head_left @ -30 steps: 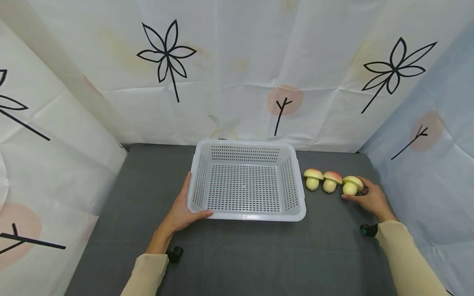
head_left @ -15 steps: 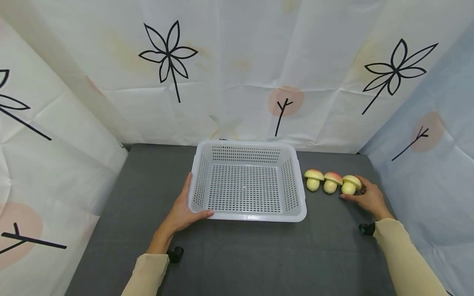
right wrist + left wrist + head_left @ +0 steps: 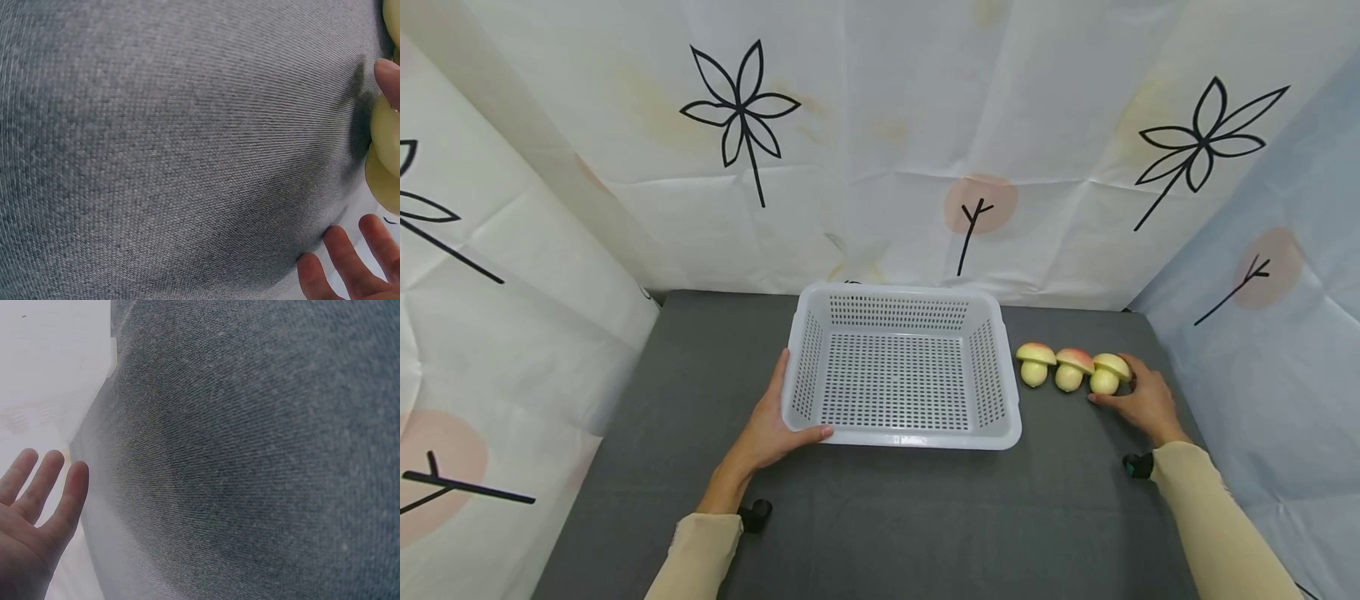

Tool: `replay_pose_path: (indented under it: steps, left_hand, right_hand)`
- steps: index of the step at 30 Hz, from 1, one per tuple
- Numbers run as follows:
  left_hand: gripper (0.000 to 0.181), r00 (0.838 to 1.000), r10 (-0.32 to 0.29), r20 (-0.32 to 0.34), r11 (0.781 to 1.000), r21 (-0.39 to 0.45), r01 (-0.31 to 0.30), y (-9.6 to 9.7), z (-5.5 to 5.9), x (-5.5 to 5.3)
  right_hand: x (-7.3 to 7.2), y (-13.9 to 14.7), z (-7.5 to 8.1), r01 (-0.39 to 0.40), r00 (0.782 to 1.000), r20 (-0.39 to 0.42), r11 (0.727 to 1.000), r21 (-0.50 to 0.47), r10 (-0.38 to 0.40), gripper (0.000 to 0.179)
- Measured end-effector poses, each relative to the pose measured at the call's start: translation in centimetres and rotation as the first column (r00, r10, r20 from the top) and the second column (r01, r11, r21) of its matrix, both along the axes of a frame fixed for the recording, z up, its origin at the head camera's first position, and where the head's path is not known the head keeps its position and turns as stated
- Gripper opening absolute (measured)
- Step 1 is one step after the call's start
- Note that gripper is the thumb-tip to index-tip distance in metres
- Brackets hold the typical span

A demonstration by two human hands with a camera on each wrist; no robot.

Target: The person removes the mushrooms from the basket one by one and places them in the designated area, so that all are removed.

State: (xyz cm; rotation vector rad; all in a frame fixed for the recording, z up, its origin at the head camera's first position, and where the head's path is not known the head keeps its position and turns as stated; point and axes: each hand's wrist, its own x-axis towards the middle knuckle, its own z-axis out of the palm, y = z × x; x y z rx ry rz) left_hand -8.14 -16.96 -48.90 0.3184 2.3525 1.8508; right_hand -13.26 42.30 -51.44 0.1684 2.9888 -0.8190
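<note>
In the head view a white perforated plastic basket [image 3: 898, 437] stands on the dark grey cloth. My left hand [image 3: 769, 425] rests at its left front corner, thumb on the front rim and fingers along the left side. Three fairly straight fingers [image 3: 76, 481] show in the left wrist view. To the basket's right, toy mushrooms with yellow and reddish caps form a row: a left one [image 3: 1034, 362], a middle one [image 3: 1071, 369] and a right one [image 3: 1106, 375]. My right hand [image 3: 1146, 404] holds the right mushroom between thumb and index finger, its other fingers spread.
The grey cloth [image 3: 910, 525] covers the table. White patterned fabric [image 3: 880, 150] hangs behind it and at the left, with a bluish panel [image 3: 1277, 358] on the right.
My right hand has moved slightly left with the right mushroom, which now sits up against the middle one. The left hand and basket stay put.
</note>
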Motion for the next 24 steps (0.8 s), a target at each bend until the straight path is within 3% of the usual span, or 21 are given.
replay_pose_path:
  steps: [24]
  left_hand:
    - [0.136,1.0,0.002,0.006,1.0,-0.006,-0.002,-0.01,0.03,-0.02]
  right_hand:
    - [0.42,-0.19,-0.2,0.007,1.0,0.001,0.999,-0.034,-0.007,0.102]
